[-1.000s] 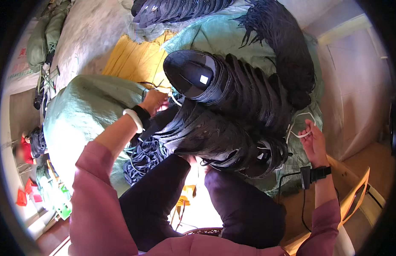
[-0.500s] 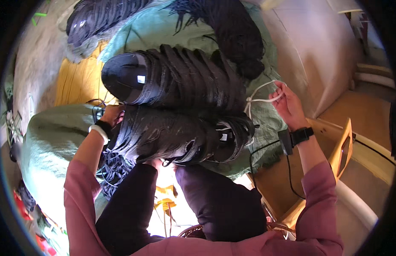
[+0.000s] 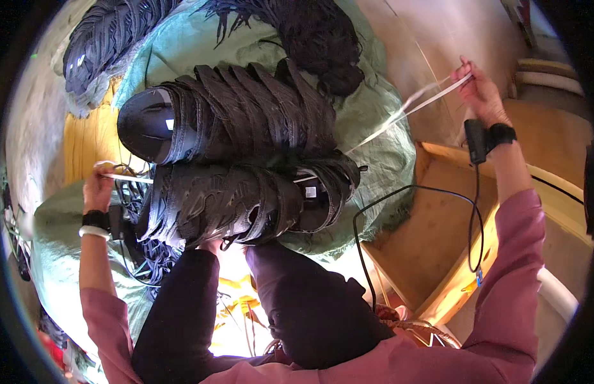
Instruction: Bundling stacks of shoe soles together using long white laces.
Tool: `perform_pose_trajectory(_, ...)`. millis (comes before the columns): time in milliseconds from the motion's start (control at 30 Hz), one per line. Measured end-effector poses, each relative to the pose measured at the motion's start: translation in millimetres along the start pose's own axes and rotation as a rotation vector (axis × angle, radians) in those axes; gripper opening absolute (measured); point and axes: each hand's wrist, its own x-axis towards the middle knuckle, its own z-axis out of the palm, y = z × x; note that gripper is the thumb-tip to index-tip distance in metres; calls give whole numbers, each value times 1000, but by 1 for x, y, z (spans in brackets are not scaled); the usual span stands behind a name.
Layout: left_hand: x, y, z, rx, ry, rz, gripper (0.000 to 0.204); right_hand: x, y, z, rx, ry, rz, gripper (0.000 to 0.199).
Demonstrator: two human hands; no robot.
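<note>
Two rows of nested black shoe uppers lie side by side across my lap and a green woven sack (image 3: 386, 192). The far row (image 3: 252, 118) ends at the left in a rounded, shiny toe with a white label. The near row (image 3: 213, 198) rests by my knees. Past its right end, my right hand (image 3: 481, 93) pinches a white cord (image 3: 437, 97), pulled taut in two strands. My left hand (image 3: 97, 192) grips a white cord end at the row's left end. Bits of white show inside the near row; most of the cord's path is hidden.
More bundled black uppers lie at the far left (image 3: 111, 41) and far middle (image 3: 316, 38). A yellow wooden box (image 3: 399, 249) stands at right, with a black cable (image 3: 415, 187) looping over it. Dark laces (image 3: 159, 262) hang below the near row's left end.
My right hand has moved away, up and right, stretching the white cord. My left hand has moved left and now draws out a white cord end. The rows have shifted slightly left in view.
</note>
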Motion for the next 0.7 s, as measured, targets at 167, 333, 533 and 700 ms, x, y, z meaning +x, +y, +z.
perform_pose_trajectory(167,9,6,-85,-982,398,-650,11,6,-41,-19,-39,214,14,20)
perform_pose_trajectory(333,-6,21,-168,-882,474,-586,11,2,-45,-25,-171,199,-9,20)
perform_pose_trajectory(533,5,125,-98,-1101,42,-489,6,-5,-12,-43,-696,248,30,26)
perform_pose_trajectory(700,-8,238,31,-1007,-135,-807,21,-15,87,-22,-393,-153,279,20)
